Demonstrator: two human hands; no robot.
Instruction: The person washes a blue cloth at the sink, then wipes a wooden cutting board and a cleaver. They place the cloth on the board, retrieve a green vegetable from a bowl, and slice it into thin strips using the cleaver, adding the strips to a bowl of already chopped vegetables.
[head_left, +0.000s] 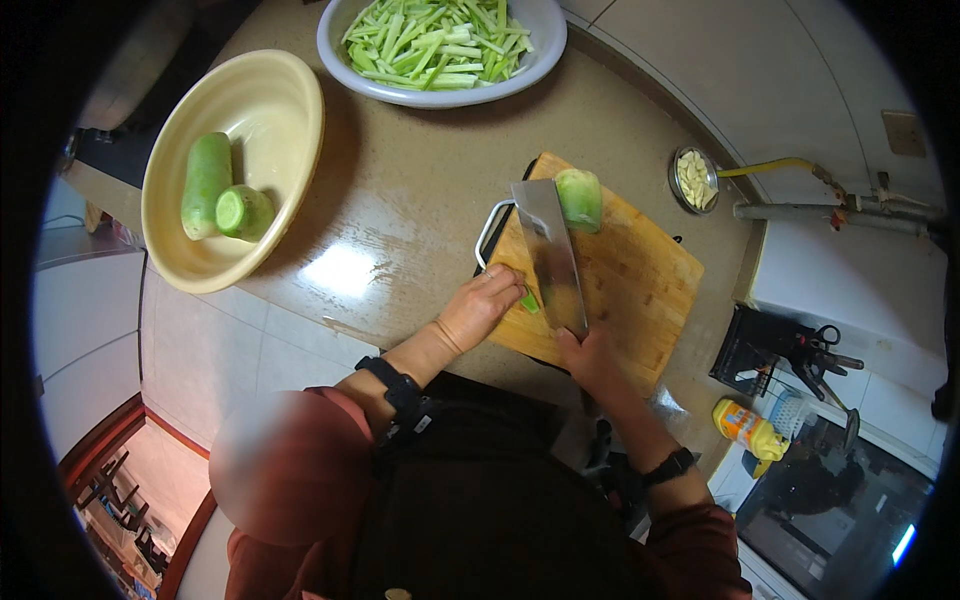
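Observation:
My right hand (589, 356) is closed round the handle of a broad cleaver (551, 251), whose blade lies over the wooden cutting board (637, 300). At the board's left edge is my left hand (491, 300), fingers bent, touching or right beside a small green vegetable piece (530, 300); whether it grips the piece I cannot tell. Beyond the blade, a cut chunk of green radish or similar vegetable (580, 201) rests near the board's far corner.
A cream basin (304, 187) at left holds two green vegetable pieces. Cut green strips (442, 45) fill a pale basin (442, 97) at the back. Peeled garlic sits in a metal bowl (679, 191) near the wall. A yellow bottle (750, 431) stands by the stove (832, 502).

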